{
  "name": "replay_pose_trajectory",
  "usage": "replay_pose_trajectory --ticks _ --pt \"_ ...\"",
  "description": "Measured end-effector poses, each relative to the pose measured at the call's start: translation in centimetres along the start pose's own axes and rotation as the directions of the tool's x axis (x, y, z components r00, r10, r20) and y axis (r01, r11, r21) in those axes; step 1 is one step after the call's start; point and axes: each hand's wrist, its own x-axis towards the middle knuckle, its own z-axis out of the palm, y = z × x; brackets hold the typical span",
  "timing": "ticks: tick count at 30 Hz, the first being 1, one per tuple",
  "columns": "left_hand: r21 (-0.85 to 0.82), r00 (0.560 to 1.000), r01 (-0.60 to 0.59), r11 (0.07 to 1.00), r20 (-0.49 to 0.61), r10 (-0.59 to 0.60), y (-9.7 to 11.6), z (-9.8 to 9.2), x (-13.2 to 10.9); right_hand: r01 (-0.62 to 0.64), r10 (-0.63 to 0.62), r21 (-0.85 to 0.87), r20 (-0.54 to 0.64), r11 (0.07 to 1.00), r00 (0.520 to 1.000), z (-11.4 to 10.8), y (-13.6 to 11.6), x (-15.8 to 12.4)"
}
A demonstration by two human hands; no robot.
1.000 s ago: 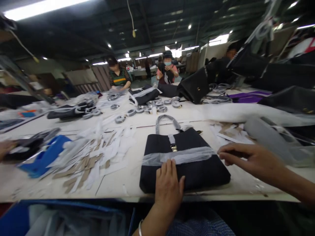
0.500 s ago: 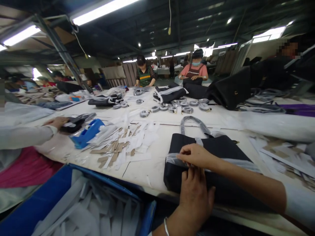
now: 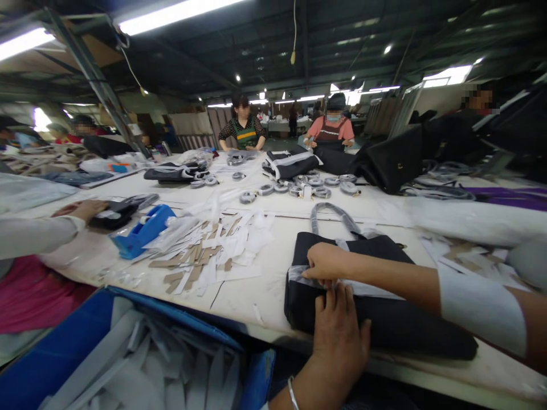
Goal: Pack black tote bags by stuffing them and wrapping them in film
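A black handbag (image 3: 410,330) lies at the table's front edge, its upright handle (image 3: 337,213) covered in clear wrap. Across the front of the bag runs a pale translucent wrapping strip (image 3: 376,288). My right hand (image 3: 327,265) comes in from the right with curled fingers, closed on that strip near the bag's left end; the fingertips are partly hidden. Just below it, my left hand (image 3: 339,327), with a bracelet at the wrist, rests on the bag. Its fingers are stretched out flat and the thumb stands apart.
Paper and cardboard scraps (image 3: 200,250) lie left of the bag beside a blue tape dispenser (image 3: 143,230). A blue bin (image 3: 64,347) of white strips stands below. A co-worker's hand (image 3: 88,210) touches a black item at left. Wrapped handles (image 3: 280,188) lie behind; two people work across the table.
My right hand's fingers have curled in more, and its forearm has swung higher. My left hand stays on the bag. The view has shifted slightly.
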Motion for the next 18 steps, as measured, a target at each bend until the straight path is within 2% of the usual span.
replay_pose_trajectory --ticks 4,9,18 --pt "-0.013 1.0 0.001 1.0 0.004 -0.001 0.0 0.1 0.0 -0.037 0.037 -0.002 0.065 0.999 0.997 -0.9 -0.4 -0.6" --pt "-0.027 1.0 0.011 1.0 0.01 -0.011 0.0 0.3 0.0 -0.046 0.03 0.099 0.154 0.994 0.988 -1.1 0.1 -0.6" --pt "0.003 1.0 0.012 1.0 -0.007 -0.012 0.1 0.4 0.1 -0.077 0.047 0.222 0.137 0.972 0.989 -1.3 1.5 0.0"
